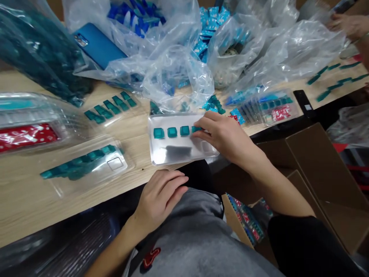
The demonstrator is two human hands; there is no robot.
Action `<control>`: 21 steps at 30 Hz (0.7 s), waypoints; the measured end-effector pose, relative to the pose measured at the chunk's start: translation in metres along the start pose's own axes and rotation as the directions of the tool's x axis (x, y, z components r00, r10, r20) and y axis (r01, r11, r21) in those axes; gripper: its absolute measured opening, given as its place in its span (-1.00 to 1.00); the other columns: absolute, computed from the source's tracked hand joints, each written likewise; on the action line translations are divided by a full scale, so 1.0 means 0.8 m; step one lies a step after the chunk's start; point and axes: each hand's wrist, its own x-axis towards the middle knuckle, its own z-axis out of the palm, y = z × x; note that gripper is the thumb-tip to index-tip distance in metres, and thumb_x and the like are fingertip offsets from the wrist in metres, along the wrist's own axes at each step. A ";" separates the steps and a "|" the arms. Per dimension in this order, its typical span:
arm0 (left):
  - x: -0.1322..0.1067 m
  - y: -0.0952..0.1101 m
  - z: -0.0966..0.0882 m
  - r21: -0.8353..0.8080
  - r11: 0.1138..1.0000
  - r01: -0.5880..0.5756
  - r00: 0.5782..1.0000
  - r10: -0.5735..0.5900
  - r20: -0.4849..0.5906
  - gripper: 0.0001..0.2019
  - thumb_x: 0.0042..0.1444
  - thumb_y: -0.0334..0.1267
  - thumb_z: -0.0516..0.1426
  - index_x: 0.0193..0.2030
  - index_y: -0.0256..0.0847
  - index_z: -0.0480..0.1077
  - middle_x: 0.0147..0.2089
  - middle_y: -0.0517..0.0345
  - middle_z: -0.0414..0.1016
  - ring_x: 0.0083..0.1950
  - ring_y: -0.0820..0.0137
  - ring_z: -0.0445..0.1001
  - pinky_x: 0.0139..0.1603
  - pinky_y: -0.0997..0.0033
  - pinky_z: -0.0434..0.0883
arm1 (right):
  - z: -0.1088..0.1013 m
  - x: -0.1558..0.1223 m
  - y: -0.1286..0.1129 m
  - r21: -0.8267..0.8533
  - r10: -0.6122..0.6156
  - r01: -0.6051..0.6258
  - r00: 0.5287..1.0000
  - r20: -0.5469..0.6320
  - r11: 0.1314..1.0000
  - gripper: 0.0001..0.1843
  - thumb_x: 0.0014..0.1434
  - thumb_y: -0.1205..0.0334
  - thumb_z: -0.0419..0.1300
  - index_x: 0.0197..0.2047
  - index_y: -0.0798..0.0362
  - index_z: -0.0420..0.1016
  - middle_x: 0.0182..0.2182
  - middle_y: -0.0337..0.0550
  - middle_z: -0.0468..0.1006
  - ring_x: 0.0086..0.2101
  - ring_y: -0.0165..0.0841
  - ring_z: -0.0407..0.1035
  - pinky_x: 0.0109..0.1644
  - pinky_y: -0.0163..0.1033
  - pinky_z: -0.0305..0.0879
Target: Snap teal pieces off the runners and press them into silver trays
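On my feed the light wood counter (25,196) fills most of the view, crowded with clear plastic bags (175,77) of blue and teal packets, and a cardboard box (325,161) sits open below its right edge. At top right a co-worker's hand (350,25) lies well apart from the work, near a blue phone (98,44) on the far side of the bags.

Front and centre is a clear plastic tray (157,154), and the step in hand looks like lining up teal square pieces (172,132) along it. Three sit apart in a row, while a fourth (196,129) lies under the right hand (223,134). That fourth piece seems to call for careful seating in line with the others.

The right arm reaches in from the right, with the fingers pressed together and their tips on that piece; I cannot tell whether they pinch it. The left hand (160,200) sits at the counter's near edge, fingers together and loosely curled, holding nothing I can see.
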 end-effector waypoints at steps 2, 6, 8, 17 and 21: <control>0.004 0.000 -0.002 -0.018 1.000 -0.019 1.000 0.019 0.018 -0.86 0.29 -0.36 0.09 -0.05 -0.17 0.42 -0.20 0.09 0.57 -0.20 0.37 0.53 -0.19 0.36 0.51 | 0.000 0.003 0.000 0.067 0.040 -0.041 0.999 0.018 0.997 -0.96 0.14 0.37 0.28 -0.35 0.16 0.51 -0.36 -0.14 0.43 -0.38 -0.41 0.28 -0.29 -0.26 0.08; 0.021 0.003 -0.013 -0.053 0.998 -0.016 1.000 0.015 -0.009 -0.83 0.28 -0.39 0.10 -0.03 -0.16 0.41 -0.16 0.13 0.57 -0.15 0.39 0.53 -0.13 0.39 0.49 | -0.004 0.005 0.005 0.617 0.216 -0.103 0.970 -0.111 0.780 -0.80 0.17 0.11 0.29 -0.32 0.09 0.52 -0.41 -0.21 0.43 -0.35 -0.40 0.36 -0.28 -0.30 0.21; 0.037 0.005 -0.018 -0.021 1.000 0.017 0.995 -0.019 -0.102 -0.76 0.27 -0.42 0.12 0.02 -0.08 0.40 -0.12 0.17 0.56 -0.09 0.38 0.53 -0.07 0.34 0.47 | -0.004 0.002 0.003 0.900 0.372 -0.101 0.925 -0.072 0.423 -0.63 0.27 -0.09 0.13 -0.27 0.06 0.51 -0.41 -0.22 0.46 -0.35 -0.41 0.41 -0.33 -0.33 0.28; 0.115 0.036 -0.002 0.393 0.919 -0.017 0.998 0.042 -0.054 -0.74 0.23 -0.21 0.19 0.05 0.08 0.36 0.28 0.10 0.27 0.30 0.04 0.23 0.23 -0.22 0.30 | 0.003 -0.020 -0.034 0.941 0.291 -0.034 0.947 0.138 -0.337 -0.42 0.38 -0.20 -0.17 0.02 0.08 0.44 -0.10 -0.08 0.62 0.01 -0.28 0.49 0.13 -0.10 0.43; 0.113 0.041 -0.001 0.418 0.908 -0.011 0.997 0.042 -0.067 -0.79 0.25 -0.30 0.16 -0.01 0.07 0.37 0.28 0.12 0.28 0.30 0.07 0.24 0.22 -0.23 0.30 | 0.008 -0.036 -0.020 0.978 0.175 0.039 0.984 -0.002 -0.207 -0.49 0.31 -0.18 0.03 0.08 0.05 0.41 -0.02 -0.04 0.58 0.05 -0.23 0.47 0.17 -0.05 0.40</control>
